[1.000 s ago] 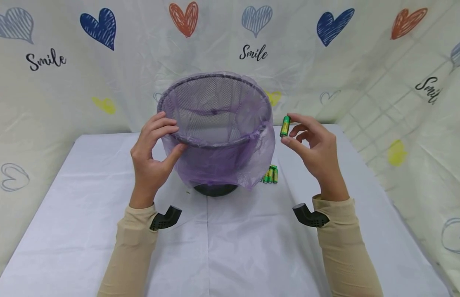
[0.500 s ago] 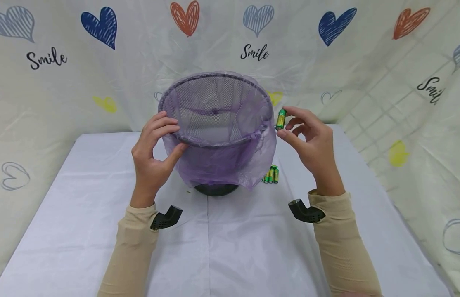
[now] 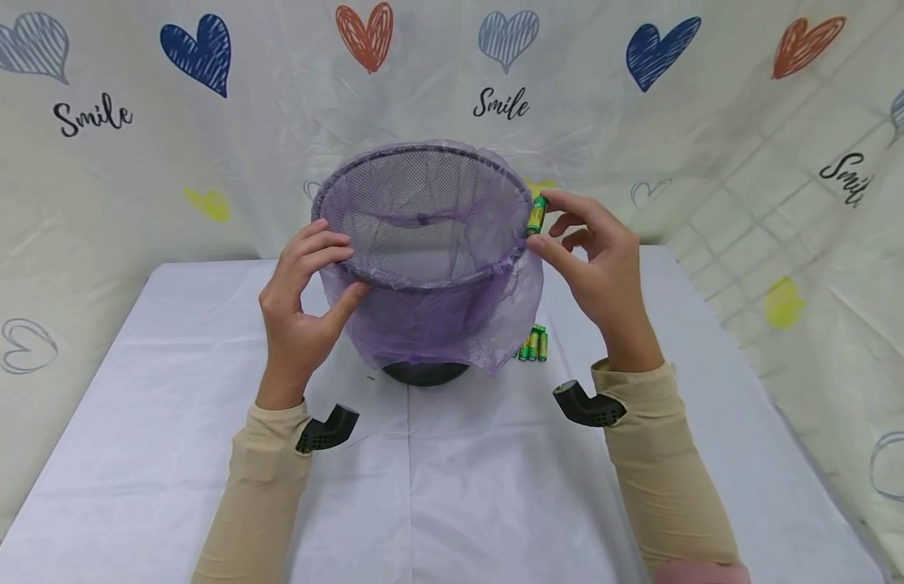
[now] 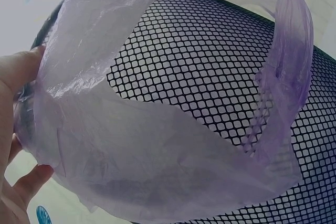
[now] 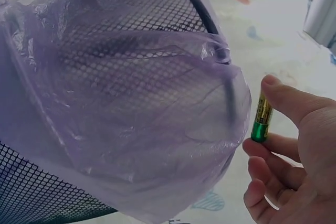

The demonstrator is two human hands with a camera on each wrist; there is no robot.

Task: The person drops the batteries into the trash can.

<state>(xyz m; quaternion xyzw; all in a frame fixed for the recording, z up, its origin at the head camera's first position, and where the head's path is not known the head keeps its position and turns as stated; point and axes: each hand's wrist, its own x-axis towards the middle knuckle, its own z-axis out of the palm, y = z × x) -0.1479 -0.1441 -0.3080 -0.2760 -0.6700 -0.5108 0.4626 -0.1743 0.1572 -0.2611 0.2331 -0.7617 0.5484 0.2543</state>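
Observation:
A dark mesh wastebasket (image 4: 194, 51) lined with a thin purple plastic bag (image 3: 423, 324) stands tilted toward me at the middle of the table. My left hand (image 3: 300, 316) grips its rim on the left, fingers over the inside and thumb on the outside. Between the thumb and index finger of my right hand (image 3: 601, 268) is a green and yellow battery (image 3: 536, 216), held by its two ends. It is level with the basket's right rim, just beside the bag; the right wrist view shows the battery (image 5: 261, 116) outside the bag's edge.
Several more green batteries (image 3: 533, 344) stand in a group on the white tablecloth (image 3: 481, 470), right of the basket and partly behind the bag. A backdrop printed with hearts (image 3: 364, 36) hangs behind the table. Bits of pink show at the right sleeve (image 3: 664, 487).
My right hand has moved left and upward with the battery, from apart from the basket to right beside its rim. The left hand and basket stay put.

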